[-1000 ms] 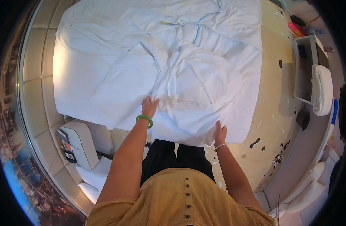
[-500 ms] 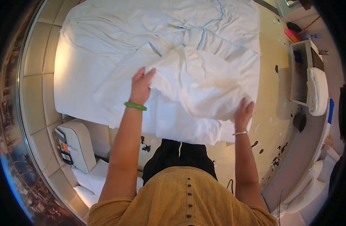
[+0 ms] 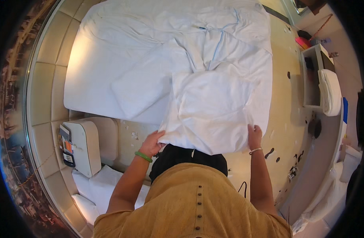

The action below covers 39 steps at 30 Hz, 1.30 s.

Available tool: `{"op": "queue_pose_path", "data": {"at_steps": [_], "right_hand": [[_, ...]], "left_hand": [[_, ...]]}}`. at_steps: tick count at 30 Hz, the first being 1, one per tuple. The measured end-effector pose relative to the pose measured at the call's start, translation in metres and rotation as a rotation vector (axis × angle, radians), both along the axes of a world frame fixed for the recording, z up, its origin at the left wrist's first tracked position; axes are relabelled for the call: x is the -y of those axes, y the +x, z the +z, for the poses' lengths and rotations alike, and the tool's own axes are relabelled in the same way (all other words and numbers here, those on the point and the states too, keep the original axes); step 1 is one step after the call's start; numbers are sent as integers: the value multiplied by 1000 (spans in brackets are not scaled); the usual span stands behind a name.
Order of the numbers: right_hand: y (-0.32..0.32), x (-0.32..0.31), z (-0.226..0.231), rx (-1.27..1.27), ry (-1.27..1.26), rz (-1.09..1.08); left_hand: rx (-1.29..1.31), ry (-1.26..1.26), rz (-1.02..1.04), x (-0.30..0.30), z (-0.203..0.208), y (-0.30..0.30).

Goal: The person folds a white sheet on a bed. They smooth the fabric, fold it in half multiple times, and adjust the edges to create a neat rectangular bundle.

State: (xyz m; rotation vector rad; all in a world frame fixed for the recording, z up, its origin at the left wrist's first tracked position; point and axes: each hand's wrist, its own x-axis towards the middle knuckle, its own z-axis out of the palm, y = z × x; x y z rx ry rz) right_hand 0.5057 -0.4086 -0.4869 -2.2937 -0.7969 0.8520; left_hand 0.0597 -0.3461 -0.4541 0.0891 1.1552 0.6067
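Note:
A wrinkled white bed cloth [image 3: 211, 107] spreads over the near edge of the bed and hangs in front of my body. At its lower left corner my left hand [image 3: 152, 143], below a green bangle, has its fingers closed on the edge. My right hand [image 3: 255, 135], with a silver bracelet, grips the right edge of the same cloth. More white linen [image 3: 150, 75] lies flat and creased beyond it. A blue stripe [image 3: 218, 45] runs along the gathered folds farther up the bed.
On the left, a white bedside cabinet [image 3: 86, 146] stands by a padded beige wall [image 3: 42, 107]. White linen [image 3: 104, 184] is heaped below it. At right, folded white bedding [image 3: 329, 93] hangs on a white shelf unit [image 3: 312, 85]. Dark scraps [image 3: 295, 170] litter the floor.
Both hands have come down toward my body, the left one farther. The cloth's near edge has been drawn closer and straightened between them, and it lies flatter.

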Motion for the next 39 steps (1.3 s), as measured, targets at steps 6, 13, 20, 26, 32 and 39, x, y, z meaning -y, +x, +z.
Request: {"op": "queue_pose_path", "data": {"at_steps": [6,13,20,26,32,39], "right_hand": [[10,61,-67,-322,-266,-8],[34,-36,-32,-1032,24,-297],[24,-100,-59,-565,-85,-414],[1,-80,-99,-174,-328,-108],[9,-106,-69,-582,-201,-259],[-8,-202,41,-766,101,-171]], "left_hand": [[-302,156,-160,47,-62,-15],[-306,381,57,-80,-103,3],[-711,256,183,-160,-91,93],[-1179,-143,-178,-87,-156,100],[-661,-143,220,-79,-131,111],[-89,85,681,-159,-48,68]]}}
